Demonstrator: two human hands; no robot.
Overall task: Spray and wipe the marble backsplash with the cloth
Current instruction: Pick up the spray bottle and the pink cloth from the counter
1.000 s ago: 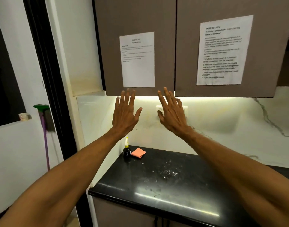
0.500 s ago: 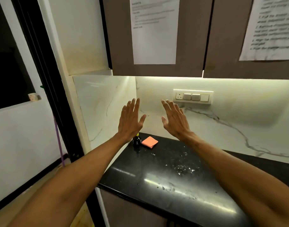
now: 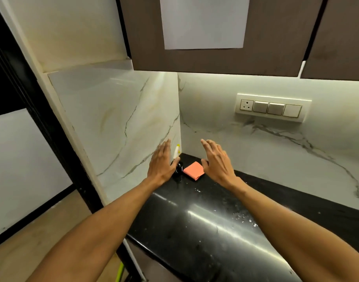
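A small dark spray bottle (image 3: 178, 167) with a pale yellow nozzle stands in the back left corner of the black countertop (image 3: 205, 226). A folded orange cloth (image 3: 193, 170) lies just to its right. My left hand (image 3: 161, 161) hovers with straight fingers right in front of the bottle and partly hides it. My right hand (image 3: 216, 159) hovers just right of the cloth, fingers straight, holding nothing. The white veined marble backsplash (image 3: 276, 151) runs along the back wall and turns onto the left side wall (image 3: 121, 123).
A switch and socket panel (image 3: 272, 107) sits on the backsplash at upper right. Brown wall cabinets (image 3: 215, 58) hang overhead with a white sheet of paper taped on. Pale specks and crumbs lie on the countertop. A dark door frame stands at the left.
Both hands have come down and forward toward the bottle and cloth in the corner. The view has tilted down and moved closer to the counter.
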